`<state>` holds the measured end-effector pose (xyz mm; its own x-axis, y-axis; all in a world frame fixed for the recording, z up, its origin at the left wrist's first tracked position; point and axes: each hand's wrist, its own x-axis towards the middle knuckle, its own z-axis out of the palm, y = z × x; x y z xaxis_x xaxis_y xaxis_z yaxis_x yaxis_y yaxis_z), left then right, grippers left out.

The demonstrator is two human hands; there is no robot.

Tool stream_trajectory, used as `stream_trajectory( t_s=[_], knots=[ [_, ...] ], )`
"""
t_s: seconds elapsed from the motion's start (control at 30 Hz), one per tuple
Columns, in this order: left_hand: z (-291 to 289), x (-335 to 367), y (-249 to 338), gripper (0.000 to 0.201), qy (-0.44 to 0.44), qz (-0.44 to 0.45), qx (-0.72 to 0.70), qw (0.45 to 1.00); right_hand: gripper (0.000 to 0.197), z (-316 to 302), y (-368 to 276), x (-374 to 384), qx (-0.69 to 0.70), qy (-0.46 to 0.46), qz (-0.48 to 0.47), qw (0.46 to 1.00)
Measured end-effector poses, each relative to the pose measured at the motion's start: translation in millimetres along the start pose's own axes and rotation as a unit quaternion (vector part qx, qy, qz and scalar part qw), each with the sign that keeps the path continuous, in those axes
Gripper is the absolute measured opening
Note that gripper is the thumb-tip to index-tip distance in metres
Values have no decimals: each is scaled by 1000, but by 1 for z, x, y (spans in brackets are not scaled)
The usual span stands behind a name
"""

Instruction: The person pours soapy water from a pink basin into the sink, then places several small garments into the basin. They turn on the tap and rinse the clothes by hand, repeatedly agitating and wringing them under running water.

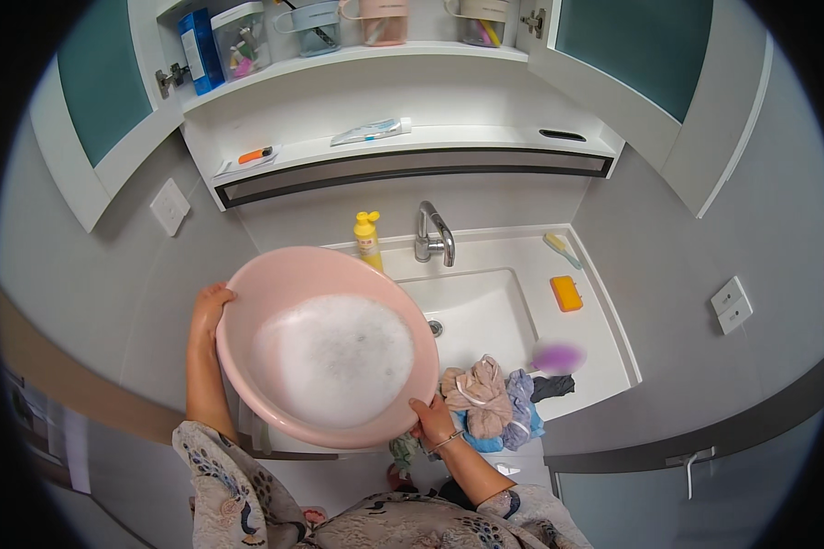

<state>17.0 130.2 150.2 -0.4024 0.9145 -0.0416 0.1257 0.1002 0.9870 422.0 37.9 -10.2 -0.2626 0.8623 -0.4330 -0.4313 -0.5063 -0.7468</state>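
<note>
Right hand (433, 424): closed on the near right rim of the pink basin (279, 284), bracelet at the wrist. Left hand (213, 305): closed on the rim's far left side, farther out than the right. Basin hangs between the two hands; whether its underside touches the tabletop (604, 352), cannot tell. Grips sit nearly opposite each other, probably to share the weight and steady the liquid. Inside, between the hands: white foam (334, 361), thinner and greyer in patches, banked toward the right hand's side; depth hidden.

Just right of the right hand, heaped cloth: beige garment (478, 403) on top, grey-blue garment (520, 412) beside it, bright blue cloth (482, 443) beneath, dark cloth (553, 388) at the far end. Likely bunched there to leave the basin free. Purple item (558, 358) past the heap, too blurred to identify.

Beyond the right hand, sink (508, 297), partly covered by the basin, drain visible. Farther right, orange sponge (566, 294), then brush (563, 251), apparently parked within reach. Ahead of both hands, yellow bottle (368, 242) and tap (435, 233).

Farthest, above the hands: toothpaste tube (372, 132) on the lower shelf; higher, clear box (240, 41) of small mixed items, pink cup (384, 26) among other cups
</note>
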Motion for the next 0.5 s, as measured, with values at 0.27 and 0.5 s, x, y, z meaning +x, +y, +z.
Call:
stream_trajectory(
  t_s=[0.27,0.5],
  knots=[
    [21,1,16,19,12,7,-15,1000,21,-7,-1,2,27,-20,29,999],
    [26,6,14,15,3,12,-27,1000,13,-4,-13,-2,36,1,62,997]
  ],
)
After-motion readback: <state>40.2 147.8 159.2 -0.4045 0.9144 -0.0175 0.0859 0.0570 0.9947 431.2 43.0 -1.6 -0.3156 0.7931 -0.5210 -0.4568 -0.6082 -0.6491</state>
